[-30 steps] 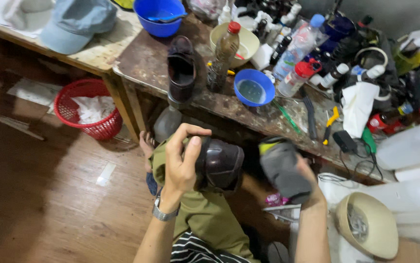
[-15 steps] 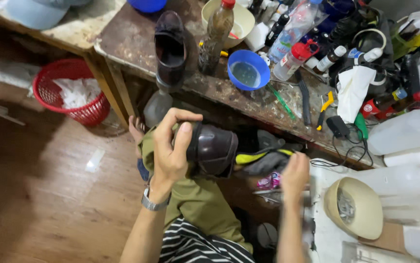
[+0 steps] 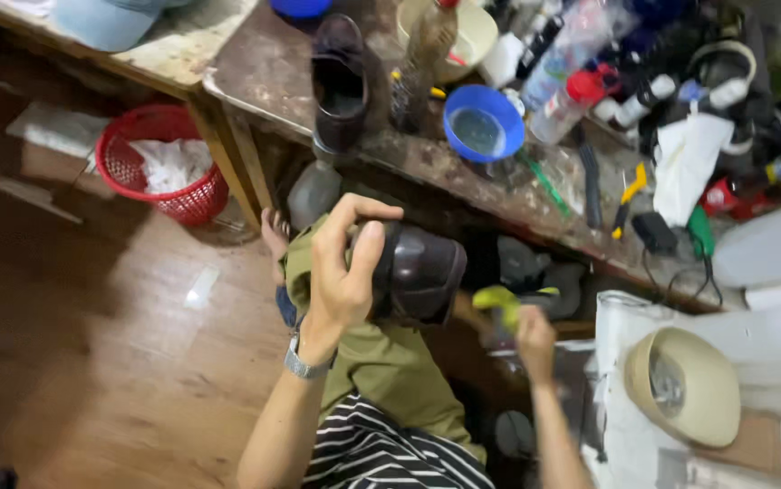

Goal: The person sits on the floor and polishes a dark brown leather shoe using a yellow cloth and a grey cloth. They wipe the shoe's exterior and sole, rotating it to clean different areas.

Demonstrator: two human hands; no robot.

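Note:
My left hand [image 3: 343,272] grips a dark brown leather shoe [image 3: 418,272] over my knee, fingers wrapped around its heel end. A silver watch sits on that wrist. My right hand [image 3: 533,337] is lower and to the right, blurred, closed on a yellow-green cloth or sponge [image 3: 499,301] just beside the shoe's toe. A second dark shoe [image 3: 340,81] stands on the worn workbench [image 3: 264,72] above, next to a brown bottle [image 3: 418,54] and a blue bowl [image 3: 484,124].
The bench's right side is crowded with bottles, tools and a white cloth [image 3: 683,163]. A red basket [image 3: 162,172] with white paper stands on the wooden floor at left. A cream bowl-shaped object [image 3: 685,388] lies at right. A pale blue cap [image 3: 110,20] rests top left.
My right hand dropped from beside the shoe to lower down, now holding the yellow-green item. The view shifted; my left hand keeps its hold on the shoe.

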